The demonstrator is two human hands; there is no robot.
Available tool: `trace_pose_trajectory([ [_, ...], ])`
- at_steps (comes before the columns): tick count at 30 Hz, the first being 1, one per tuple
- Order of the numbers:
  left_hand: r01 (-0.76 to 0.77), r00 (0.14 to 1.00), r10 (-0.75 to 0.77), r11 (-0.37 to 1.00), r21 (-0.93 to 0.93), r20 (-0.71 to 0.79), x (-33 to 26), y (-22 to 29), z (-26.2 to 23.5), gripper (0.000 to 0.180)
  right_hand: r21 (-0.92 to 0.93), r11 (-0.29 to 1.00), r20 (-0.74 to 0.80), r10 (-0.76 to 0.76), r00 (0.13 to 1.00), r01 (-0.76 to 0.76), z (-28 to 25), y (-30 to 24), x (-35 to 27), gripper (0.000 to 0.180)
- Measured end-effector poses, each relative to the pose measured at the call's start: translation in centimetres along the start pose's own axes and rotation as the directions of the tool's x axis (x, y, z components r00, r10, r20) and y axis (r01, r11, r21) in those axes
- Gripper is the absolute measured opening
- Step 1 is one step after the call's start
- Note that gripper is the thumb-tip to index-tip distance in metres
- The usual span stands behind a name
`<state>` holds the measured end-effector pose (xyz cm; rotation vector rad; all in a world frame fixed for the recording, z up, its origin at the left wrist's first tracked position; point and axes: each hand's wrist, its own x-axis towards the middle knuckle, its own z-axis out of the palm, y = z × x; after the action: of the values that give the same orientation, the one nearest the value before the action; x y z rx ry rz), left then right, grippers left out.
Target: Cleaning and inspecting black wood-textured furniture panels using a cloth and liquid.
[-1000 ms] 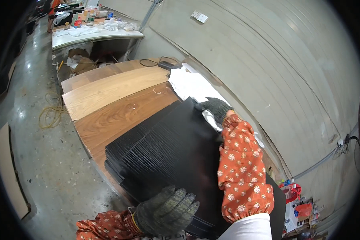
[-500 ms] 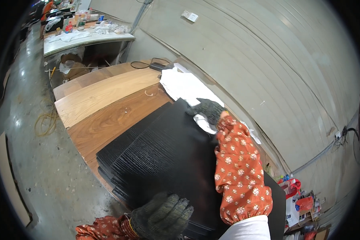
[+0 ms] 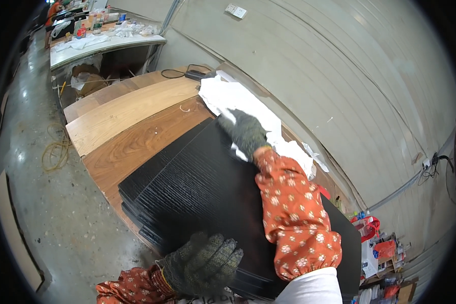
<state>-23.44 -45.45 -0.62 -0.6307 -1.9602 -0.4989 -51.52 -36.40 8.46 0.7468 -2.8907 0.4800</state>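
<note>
A stack of black textured panels (image 3: 197,187) lies on wooden boards. My left hand (image 3: 202,263), in a dark knit glove, grips the near edge of the top black panel. My right hand (image 3: 243,133), also gloved, holds the far edge of the same panel beside crumpled white sheeting (image 3: 238,99). Both forearms wear orange floral sleeve covers.
Light and brown wooden boards (image 3: 131,116) extend to the left of the stack. A cluttered white table (image 3: 101,43) stands at the back left, with cardboard under it. A yellow cord (image 3: 55,152) coils on the concrete floor. A grey wall runs along the right; bags and bottles (image 3: 380,248) sit at its foot.
The view has shifted closer over the stack. My right hand has slid along the far edge of the top panel; my left hand stays on the near edge.
</note>
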Motion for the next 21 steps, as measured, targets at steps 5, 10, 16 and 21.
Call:
trace_pose_trajectory([
  [5,-0.085,0.995,0.088,0.995,-0.061,0.047,0.5,0.3,2.9,0.035,-0.193,0.776,-0.297,-0.629,0.719,0.600,3.2,0.0,-9.6,0.043],
  [10,-0.187,0.978,0.179,0.980,0.069,0.110,-0.8,-1.1,1.8,0.041,-0.224,0.858,-0.031,-0.480,0.877,0.462,-1.5,3.6,-9.3,0.032],
  [16,-0.066,0.987,0.068,0.998,-0.018,0.145,1.7,0.7,0.2,0.027,-0.518,0.631,-0.387,0.429,0.816,-0.577,-13.4,27.3,-35.6,0.018],
  [21,-0.103,0.992,0.102,0.995,0.003,0.073,2.2,0.9,0.3,0.028,-0.576,0.158,-0.565,0.633,0.530,-0.802,-14.9,28.0,-43.2,0.020],
])
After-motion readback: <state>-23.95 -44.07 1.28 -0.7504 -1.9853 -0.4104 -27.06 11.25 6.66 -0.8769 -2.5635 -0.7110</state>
